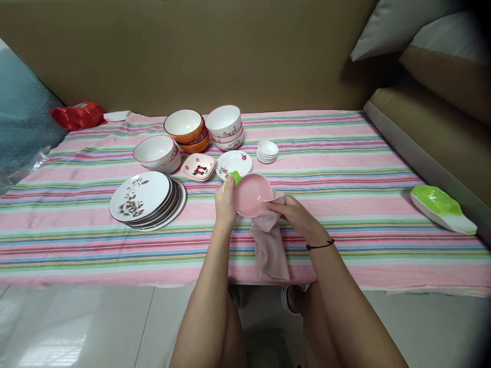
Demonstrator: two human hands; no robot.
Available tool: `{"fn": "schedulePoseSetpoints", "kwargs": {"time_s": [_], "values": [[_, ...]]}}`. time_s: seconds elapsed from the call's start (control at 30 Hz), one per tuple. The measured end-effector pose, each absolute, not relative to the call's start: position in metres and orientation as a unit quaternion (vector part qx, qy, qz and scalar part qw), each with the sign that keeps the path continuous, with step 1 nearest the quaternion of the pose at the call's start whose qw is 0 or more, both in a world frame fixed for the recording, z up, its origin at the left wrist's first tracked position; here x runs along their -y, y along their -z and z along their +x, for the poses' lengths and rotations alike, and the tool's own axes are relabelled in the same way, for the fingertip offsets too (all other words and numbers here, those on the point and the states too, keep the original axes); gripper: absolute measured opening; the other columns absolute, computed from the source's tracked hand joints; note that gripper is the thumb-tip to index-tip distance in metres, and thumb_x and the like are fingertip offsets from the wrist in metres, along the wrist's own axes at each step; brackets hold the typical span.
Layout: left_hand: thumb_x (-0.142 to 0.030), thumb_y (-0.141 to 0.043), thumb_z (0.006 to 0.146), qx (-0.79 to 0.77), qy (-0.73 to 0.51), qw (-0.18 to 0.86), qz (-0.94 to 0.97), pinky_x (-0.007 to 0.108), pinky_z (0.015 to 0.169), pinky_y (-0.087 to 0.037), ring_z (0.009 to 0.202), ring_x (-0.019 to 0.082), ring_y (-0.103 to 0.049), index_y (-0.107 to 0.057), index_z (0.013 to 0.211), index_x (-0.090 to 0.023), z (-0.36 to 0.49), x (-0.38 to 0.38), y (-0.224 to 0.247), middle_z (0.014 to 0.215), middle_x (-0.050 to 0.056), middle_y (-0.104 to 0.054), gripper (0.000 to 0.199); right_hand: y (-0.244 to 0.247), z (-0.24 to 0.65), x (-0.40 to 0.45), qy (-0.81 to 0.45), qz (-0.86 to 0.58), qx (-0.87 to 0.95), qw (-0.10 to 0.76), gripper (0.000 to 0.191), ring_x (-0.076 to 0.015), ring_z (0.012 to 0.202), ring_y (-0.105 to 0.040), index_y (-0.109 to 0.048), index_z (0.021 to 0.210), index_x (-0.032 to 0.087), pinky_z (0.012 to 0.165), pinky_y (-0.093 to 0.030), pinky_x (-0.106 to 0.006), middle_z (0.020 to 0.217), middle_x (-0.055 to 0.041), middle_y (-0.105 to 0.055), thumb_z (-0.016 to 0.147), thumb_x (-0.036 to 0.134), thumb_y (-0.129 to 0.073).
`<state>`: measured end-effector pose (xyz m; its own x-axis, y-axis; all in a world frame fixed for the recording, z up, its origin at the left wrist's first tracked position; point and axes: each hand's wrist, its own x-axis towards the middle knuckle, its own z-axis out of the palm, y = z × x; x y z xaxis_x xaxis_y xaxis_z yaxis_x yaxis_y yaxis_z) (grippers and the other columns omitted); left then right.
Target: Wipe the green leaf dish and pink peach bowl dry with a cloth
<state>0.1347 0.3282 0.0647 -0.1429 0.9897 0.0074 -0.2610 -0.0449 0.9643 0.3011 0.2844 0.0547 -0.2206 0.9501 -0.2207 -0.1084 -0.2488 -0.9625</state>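
My left hand (225,204) grips a small pink dish (251,193) with a green leaf-shaped tip by its left edge, holding it tilted above the striped tablecloth (345,153). My right hand (293,213) presses a pale pink cloth (270,245) against the dish's lower right rim; the rest of the cloth hangs down over the table's front edge.
Behind the dish stand a stack of flowered plates (148,200), stacked bowls (187,130) (224,125) (157,152), a pink square dish (198,167), a small floral plate (233,162) and tiny white saucers (267,151). A green leaf-shaped dish (441,208) lies far right. A red bag (79,115) sits back left.
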Motion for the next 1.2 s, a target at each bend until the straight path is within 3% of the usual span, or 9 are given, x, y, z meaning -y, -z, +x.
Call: {"fn": "schedulePoseSetpoints", "kwargs": {"time_s": [0.13,0.33,0.5,0.63,0.73,0.8,0.97,1.2], "values": [[-0.056,-0.058,0.076,-0.446,-0.584,0.502,0.457,0.026,0.067,-0.045,0.072,0.015,-0.057,-0.063,0.070,-0.015,0.139,-0.326,-0.062,0.072,0.002,-0.061,0.041,-0.052,0.293,-0.286,-0.569,-0.538,0.451,0.429,0.036,-0.0097,0.055,-0.041,-0.052,0.061,0.016,0.050,-0.032,-0.023,0.057,0.0028,-0.045,0.068,0.047,-0.068],[-0.059,-0.053,0.079,-0.415,-0.559,0.525,0.490,0.027,0.072,-0.045,0.079,0.016,-0.057,-0.064,0.082,-0.016,0.146,-0.324,-0.066,0.080,0.004,-0.062,0.045,-0.048,0.287,-0.291,-0.494,-0.597,0.413,0.478,0.042,-0.0094,0.053,-0.039,-0.045,0.054,0.018,0.049,-0.032,-0.024,0.052,0.0047,-0.040,0.062,0.049,-0.071],[-0.065,-0.044,0.080,-0.462,-0.491,0.563,0.478,0.027,0.050,-0.040,0.052,0.014,-0.051,-0.058,0.095,-0.017,0.147,-0.319,-0.069,0.060,0.001,-0.054,0.053,-0.044,0.284,-0.296,-0.500,-0.589,0.340,0.537,0.036,-0.0113,0.054,-0.045,-0.055,0.061,0.016,0.051,-0.036,-0.025,0.055,0.0030,-0.049,0.063,0.049,-0.070],[-0.052,-0.057,0.079,-0.461,-0.438,0.572,0.519,0.021,0.047,-0.036,0.047,0.009,-0.046,-0.053,0.094,-0.020,0.150,-0.316,-0.070,0.057,-0.005,-0.048,0.036,-0.045,0.284,-0.296,-0.534,-0.544,0.309,0.569,0.034,-0.0131,0.059,-0.051,-0.059,0.070,0.015,0.055,-0.040,-0.026,0.064,0.0001,-0.057,0.066,0.047,-0.069],[-0.047,-0.056,0.080,-0.484,-0.449,0.543,0.519,0.020,0.046,-0.034,0.047,0.008,-0.044,-0.050,0.078,-0.019,0.151,-0.317,-0.068,0.056,-0.005,-0.046,0.029,-0.049,0.285,-0.294,-0.562,-0.513,0.335,0.556,0.032,-0.0133,0.065,-0.053,-0.063,0.080,0.015,0.059,-0.041,-0.025,0.071,-0.0009,-0.060,0.068,0.045,-0.069],[-0.048,-0.051,0.083,-0.508,-0.470,0.529,0.491,0.021,0.045,-0.034,0.046,0.008,-0.043,-0.047,0.073,-0.019,0.150,-0.319,-0.066,0.054,-0.005,-0.044,0.032,-0.051,0.285,-0.292,-0.575,-0.505,0.363,0.531,0.030,-0.0118,0.062,-0.050,-0.062,0.077,0.016,0.057,-0.038,-0.024,0.067,0.0007,-0.057,0.070,0.045,-0.068],[-0.051,-0.046,0.085,-0.526,-0.528,0.493,0.449,0.021,0.042,-0.033,0.043,0.008,-0.041,-0.042,0.067,-0.019,0.146,-0.321,-0.064,0.050,-0.005,-0.041,0.036,-0.054,0.284,-0.290,-0.602,-0.455,0.445,0.482,0.033,-0.0097,0.059,-0.044,-0.054,0.063,0.016,0.058,-0.036,-0.024,0.061,0.0025,-0.049,0.073,0.044,-0.066],[-0.052,-0.046,0.084,-0.516,-0.552,0.504,0.418,0.022,0.039,-0.032,0.037,0.010,-0.043,-0.042,0.068,-0.020,0.145,-0.324,-0.062,0.045,-0.006,-0.043,0.036,-0.056,0.284,-0.288,-0.611,-0.451,0.460,0.461,0.036,-0.0098,0.058,-0.043,-0.051,0.062,0.016,0.055,-0.035,-0.024,0.060,0.0025,-0.047,0.071,0.046,-0.068]]}}
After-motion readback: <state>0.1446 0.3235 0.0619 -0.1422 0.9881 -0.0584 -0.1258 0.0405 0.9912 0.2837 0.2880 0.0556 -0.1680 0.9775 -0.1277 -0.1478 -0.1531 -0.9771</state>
